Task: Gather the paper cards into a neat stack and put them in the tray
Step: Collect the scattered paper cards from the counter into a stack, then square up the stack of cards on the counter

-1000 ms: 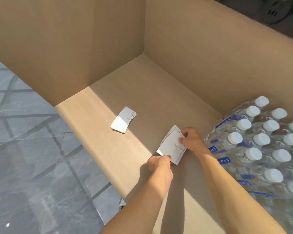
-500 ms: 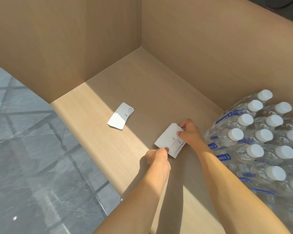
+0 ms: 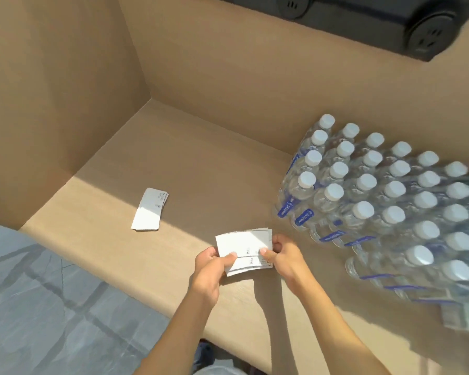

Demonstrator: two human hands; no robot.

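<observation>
Cards fanned unevenly, pinched btwn my left hand and right hand just above wooden shelf, 2nd card stack lying apart to left, shrink-wrapped water bottles at right.

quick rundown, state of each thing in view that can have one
held cards: fanned, edges uneven, gripped by both hands
left hand: closed on the held cards' left side
right hand: closed on their right side
second card pile: lying flat on the wooden surface, untouched, roughly squared
water bottles: upright, capped, shrink-wrapped together
</observation>
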